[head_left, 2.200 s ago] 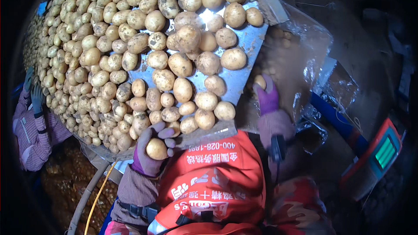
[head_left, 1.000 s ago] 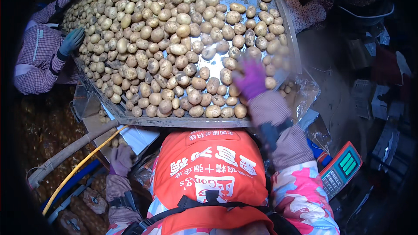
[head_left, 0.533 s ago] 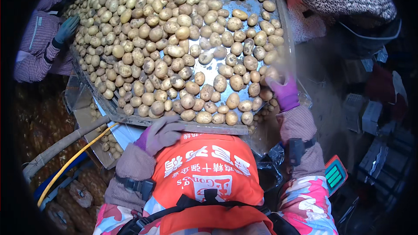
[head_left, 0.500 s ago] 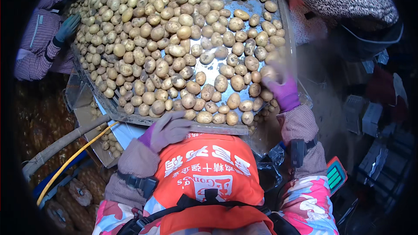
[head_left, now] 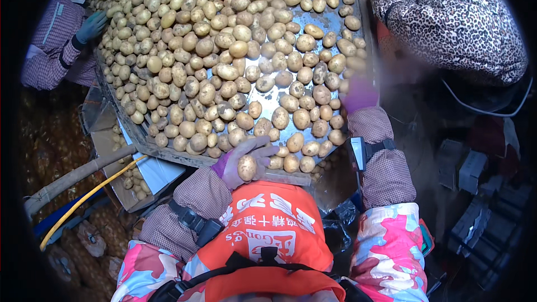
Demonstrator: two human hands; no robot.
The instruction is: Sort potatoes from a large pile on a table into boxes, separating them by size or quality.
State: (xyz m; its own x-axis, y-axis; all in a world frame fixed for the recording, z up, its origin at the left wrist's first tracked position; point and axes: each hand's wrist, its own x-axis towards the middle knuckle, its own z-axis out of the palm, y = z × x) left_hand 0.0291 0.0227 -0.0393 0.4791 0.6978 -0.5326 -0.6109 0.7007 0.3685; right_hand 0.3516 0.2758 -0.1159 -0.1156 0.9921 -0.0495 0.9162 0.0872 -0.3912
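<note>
A thick layer of potatoes covers a metal-topped sorting table. My left hand, in a pale purple glove, is at the table's near edge. A single potato rests against its palm, with the fingers stretching to the right past it. At the table's right edge, my right hand wears a purple glove and is smeared by motion. Its fingers blur into the potatoes beside it, so whether it holds one cannot be told.
On the left, a co-worker's teal-gloved hand touches the pile. Another person in a leopard-print top bends at the far right. Below the table's left corner are an open carton with potatoes, a grey pipe and a yellow hose.
My left hand has moved right along the near edge and now has a potato at its palm. My right hand has shifted slightly farther away. The leopard-print person has moved lower.
</note>
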